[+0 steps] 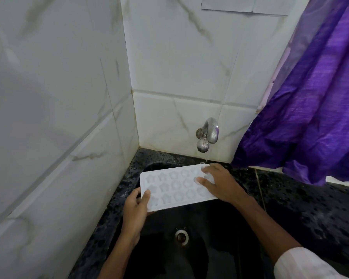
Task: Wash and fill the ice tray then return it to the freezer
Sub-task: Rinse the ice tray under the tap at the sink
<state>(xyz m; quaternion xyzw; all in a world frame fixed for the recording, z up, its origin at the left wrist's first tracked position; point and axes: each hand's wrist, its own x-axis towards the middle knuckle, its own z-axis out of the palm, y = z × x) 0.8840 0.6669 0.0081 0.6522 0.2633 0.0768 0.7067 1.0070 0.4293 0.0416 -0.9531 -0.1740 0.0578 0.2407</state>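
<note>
Ice tray, one white flat rectangular mould, is held level above the black sink, its cavities facing up. The cavities sit in three rows of about five, star shapes toward the left grip and rounder flower-like shapes toward the right. The left hand closes its grip on the tray's left short edge, thumb on top and fingers beneath. The right hand lies on the tray's right end with fingers spread flat over the cavities, palm down; whether it clamps the edge I cannot tell. Just beyond the right grip a thin stream falls from the single chrome tap onto the tray's far right corner. One drain sits below both grips. A purple curtain hangs right of the right grip, above the speckled tabletop.
</note>
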